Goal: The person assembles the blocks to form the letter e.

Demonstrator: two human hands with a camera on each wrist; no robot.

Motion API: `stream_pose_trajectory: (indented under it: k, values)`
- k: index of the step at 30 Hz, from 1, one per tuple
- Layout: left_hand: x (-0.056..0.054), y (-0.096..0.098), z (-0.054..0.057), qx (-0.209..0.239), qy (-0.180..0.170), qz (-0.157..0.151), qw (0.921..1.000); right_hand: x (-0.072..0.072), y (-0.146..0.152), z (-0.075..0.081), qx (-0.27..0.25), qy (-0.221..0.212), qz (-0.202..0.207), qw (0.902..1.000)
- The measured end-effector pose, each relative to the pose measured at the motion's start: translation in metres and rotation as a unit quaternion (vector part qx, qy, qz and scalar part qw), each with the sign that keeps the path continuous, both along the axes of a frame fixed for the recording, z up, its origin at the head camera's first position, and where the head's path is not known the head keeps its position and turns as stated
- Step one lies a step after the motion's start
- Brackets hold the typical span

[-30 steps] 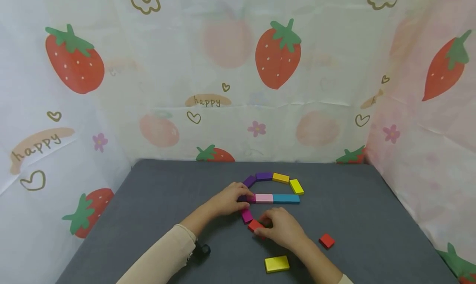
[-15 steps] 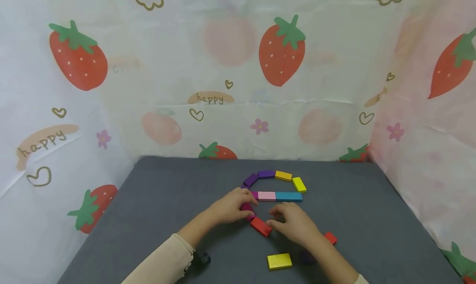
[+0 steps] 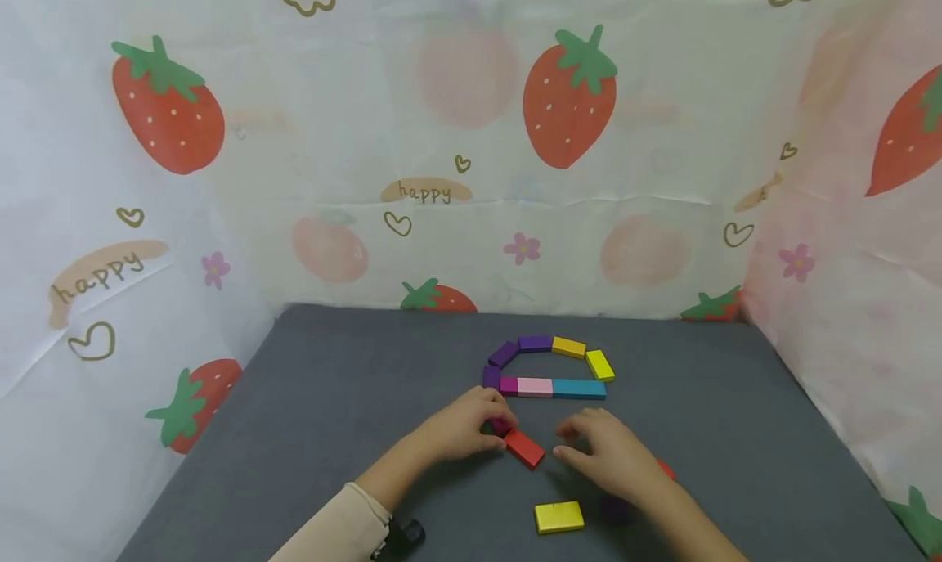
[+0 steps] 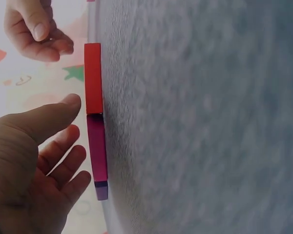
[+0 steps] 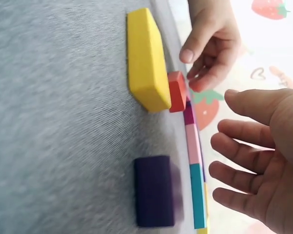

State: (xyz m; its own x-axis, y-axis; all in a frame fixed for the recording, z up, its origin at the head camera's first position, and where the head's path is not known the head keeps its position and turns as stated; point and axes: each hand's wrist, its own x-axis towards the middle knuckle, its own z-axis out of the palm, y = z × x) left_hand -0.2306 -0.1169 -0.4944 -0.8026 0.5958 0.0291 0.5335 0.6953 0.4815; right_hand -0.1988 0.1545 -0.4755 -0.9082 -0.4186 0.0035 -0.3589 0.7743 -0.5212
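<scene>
My left hand (image 3: pixel 464 423) hovers with loosely bent fingers over a magenta block (image 4: pixel 97 151), partly hiding it in the head view. A red block (image 3: pixel 525 448) lies end to end with it, slanting toward the lower right. To the right of that red block, my right hand (image 3: pixel 607 456) is held with fingers apart and nothing between them. Behind both hands, purple blocks (image 3: pixel 504 354), an orange-yellow block (image 3: pixel 569 347) and a yellow block (image 3: pixel 599 366) form an arch. Below the arch runs a straight row of a small magenta block (image 3: pixel 509 387), a pink block (image 3: pixel 535 388) and a blue block (image 3: pixel 579 389).
A loose yellow block (image 3: pixel 558 517) lies nearer the front of the grey table (image 3: pixel 353 366). A dark purple block (image 5: pixel 154 192) sits under the right forearm, and another red block (image 3: pixel 666 468) peeks out beyond it. Strawberry-print cloth (image 3: pixel 471 153) surrounds the table's back and sides.
My right hand has let go of the red block and drawn away to the right. My left hand has moved from the row's left end down to the magenta block. The head view has shifted slightly.
</scene>
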Motion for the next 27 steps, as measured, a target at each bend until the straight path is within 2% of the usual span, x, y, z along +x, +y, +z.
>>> stream_pose_trajectory:
  k: [12,16,21,27]
  values:
    - [0.002,0.001,-0.009,0.006,0.011,0.0,0.9999,0.004,0.009,-0.01,0.012,-0.026,-0.025,0.9993]
    - [0.004,0.001,-0.01,0.004,0.016,0.003,0.9999,0.005,0.012,-0.013,-0.001,-0.02,-0.015,0.9997]
    - [0.006,0.002,-0.011,0.002,0.032,0.005,0.9995,0.005,0.02,-0.015,-0.029,-0.006,0.031,0.9991]
    - [0.01,0.002,-0.015,0.01,0.038,0.016,0.9991,0.006,0.029,-0.016,-0.054,-0.013,0.131,0.9898]
